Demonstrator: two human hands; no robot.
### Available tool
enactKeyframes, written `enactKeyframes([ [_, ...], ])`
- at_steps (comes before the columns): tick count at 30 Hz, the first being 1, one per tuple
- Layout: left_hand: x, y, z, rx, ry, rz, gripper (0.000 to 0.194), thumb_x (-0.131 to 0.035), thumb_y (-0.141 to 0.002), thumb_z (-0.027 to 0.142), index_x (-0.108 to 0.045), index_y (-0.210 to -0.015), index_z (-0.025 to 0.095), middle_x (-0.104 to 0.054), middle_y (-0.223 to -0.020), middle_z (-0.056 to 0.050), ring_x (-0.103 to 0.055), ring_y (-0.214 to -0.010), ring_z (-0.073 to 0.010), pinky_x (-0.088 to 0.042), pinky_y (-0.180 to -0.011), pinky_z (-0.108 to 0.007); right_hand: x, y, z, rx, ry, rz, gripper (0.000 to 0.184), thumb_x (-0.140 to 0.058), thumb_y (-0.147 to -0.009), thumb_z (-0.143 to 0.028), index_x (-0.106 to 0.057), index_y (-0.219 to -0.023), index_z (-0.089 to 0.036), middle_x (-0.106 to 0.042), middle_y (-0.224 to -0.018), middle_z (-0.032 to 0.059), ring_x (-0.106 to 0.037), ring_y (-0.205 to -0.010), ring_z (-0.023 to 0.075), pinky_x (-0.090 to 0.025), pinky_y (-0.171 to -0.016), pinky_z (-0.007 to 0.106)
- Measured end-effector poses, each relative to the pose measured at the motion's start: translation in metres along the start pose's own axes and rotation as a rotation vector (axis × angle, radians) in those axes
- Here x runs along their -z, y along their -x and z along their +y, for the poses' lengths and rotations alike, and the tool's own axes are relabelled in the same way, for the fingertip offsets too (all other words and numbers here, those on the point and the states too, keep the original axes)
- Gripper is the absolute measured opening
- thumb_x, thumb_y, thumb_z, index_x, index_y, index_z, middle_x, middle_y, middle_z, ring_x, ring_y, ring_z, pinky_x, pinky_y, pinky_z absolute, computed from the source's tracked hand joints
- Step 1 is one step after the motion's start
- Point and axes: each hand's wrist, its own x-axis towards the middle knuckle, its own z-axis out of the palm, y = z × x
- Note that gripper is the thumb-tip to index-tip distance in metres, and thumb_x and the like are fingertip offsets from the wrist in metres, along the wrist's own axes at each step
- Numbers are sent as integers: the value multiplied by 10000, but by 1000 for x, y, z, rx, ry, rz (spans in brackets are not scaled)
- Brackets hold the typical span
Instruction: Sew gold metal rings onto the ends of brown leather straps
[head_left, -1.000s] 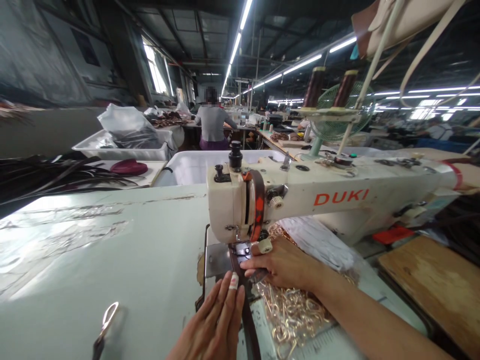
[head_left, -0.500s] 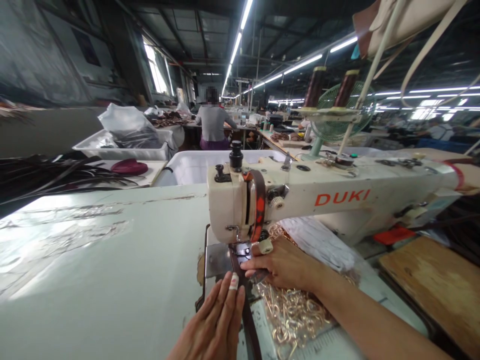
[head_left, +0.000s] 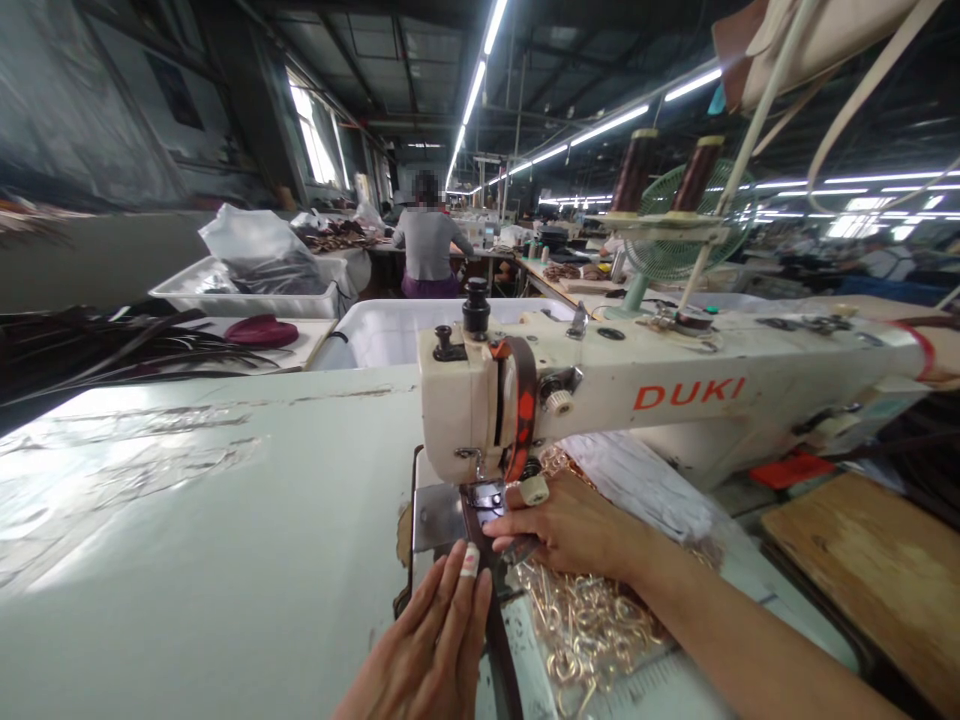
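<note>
Fingers (head_left: 455, 600) of left hand (head_left: 420, 655) straight, together, laid flat on dark brown strap (head_left: 502, 660) at sewing machine (head_left: 459, 415); right hand (head_left: 574, 525) curled beside strap, grip unclear; plastic bag (head_left: 652, 490) of gold-toned metal clasps (head_left: 592, 630) under right forearm; white tub (head_left: 315, 304) beyond holds translucent sack (head_left: 251, 236)

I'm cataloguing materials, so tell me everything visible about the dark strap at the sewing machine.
The dark strap is a long, narrow, brown band that looks like leather. It runs from the picture's bottom edge, where it is cut off, up to the presser foot. The left hand lies over part of it, fingers flat; the right hand has fingertips at its right edge. Any stitching is too small to make out.
</note>
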Motion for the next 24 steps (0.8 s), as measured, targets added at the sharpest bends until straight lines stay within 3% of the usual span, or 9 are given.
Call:
enactKeyframes([
  [2, 0, 0, 0, 13, 16, 0, 819, -418, -770, 62, -9, -1478, 16, -411, -1408, -189, -348, -1331, -293, -324, -1105, -390, 0, 0, 0, 2, 1, 3, 246, -587, -877, -276, -662, -1109, -310, -708, -940, -1, -633, -880, 169, -434, -735, 256],
  [8, 1, 1, -1, -7, 67, -28, 725, -403, -794, 47, -151, -1474, 39, -415, -1406, -194, -352, -1322, -305, -343, -1101, -392, 5, 0, -2, -15, 5, -25, 255, -586, -882, -286, -659, -1124, -317, -711, -942, -6, -636, -877, 170, -429, -716, 257],
  [14, -1, 0, 6, 34, 73, -27, 837, -390, -773, 35, 70, -1472, 30, -397, -1397, -206, -350, -1321, -304, -377, -1079, -398, 8, 0, -4, -34, -5, -70, 263, -572, -889, -257, -654, -1129, -327, -710, -967, -19, -642, -894, 171, -415, -709, 265],
  [18, 3, -1, 4, 53, 85, -42, 829, -363, -773, 32, 84, -1471, 38, -413, -1392, -189, -352, -1325, -282, -371, -1084, -393, 7, 0, -4, -25, 0, -60, 249, -560, -901, -277, -653, -1127, -322, -711, -964, -21, -642, -880, 173, -407, -697, 268],
  [21, 10, -2, -4, -28, 80, -80, 725, -357, -769, 21, -166, -1469, 25, -421, -1396, -191, -384, -1311, -284, -367, -1083, -383, 8, 0, -4, -20, 8, -65, 266, -582, -882, -255, -648, -1131, -322, -709, -967, -25, -640, -885, 175, -395, -678, 264],
  [24, 15, -4, -12, -117, 58, -97, 604, -369, -747, 8, -438, -1346, 33, -456, -1376, -188, -458, -1261, -290, -412, -1043, -371, 9, 0, -4, -15, 23, -74, 255, -581, -883, -264, -644, -1121, -326, -706, -935, -32, -639, -872, 173, -384, -664, 264],
])
